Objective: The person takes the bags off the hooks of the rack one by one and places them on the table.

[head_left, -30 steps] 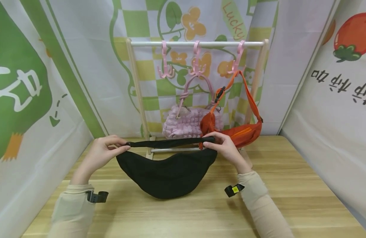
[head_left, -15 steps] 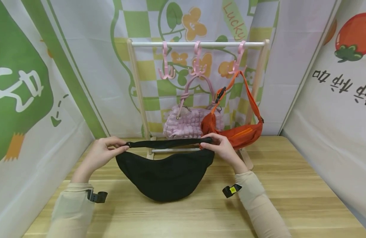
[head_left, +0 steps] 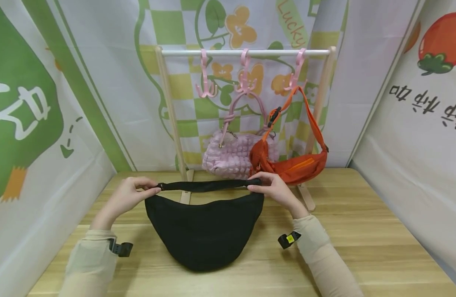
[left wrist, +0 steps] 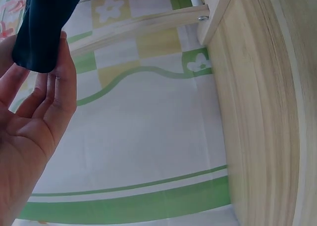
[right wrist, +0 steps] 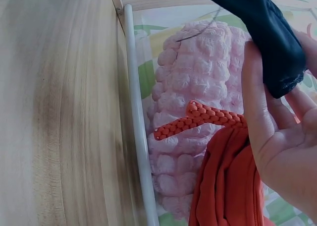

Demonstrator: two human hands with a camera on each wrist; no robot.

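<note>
A black crescent-shaped waist bag point(head_left: 203, 233) hangs over the table, its curved bottom toward me and its strap point(head_left: 203, 186) stretched across the top. At the left end, my left hand point(head_left: 128, 197) pinches the bag between thumb and fingers, near a small buckle. The right end is pinched by my right hand point(head_left: 275, 190). In the left wrist view the fingers of the left hand point(left wrist: 37, 117) surround a dark end of the bag point(left wrist: 42, 35). Likewise, the right wrist view has the right hand point(right wrist: 282, 137) gripping the other dark end point(right wrist: 277, 52).
Behind stands a rack with a white bar point(head_left: 272, 53) carrying pink hooks point(head_left: 205, 84). A puffy pink handbag point(head_left: 226, 154) hangs from the middle hook, an orange waist bag point(head_left: 302, 167) from the right one. The left hook bears nothing. Wooden table point(head_left: 361, 247) below; printed curtains around.
The black bag has come slightly lower and toward me, its bottom now hanging nearer the front. Both hands keep their pinch, and the right has shifted a little left.
</note>
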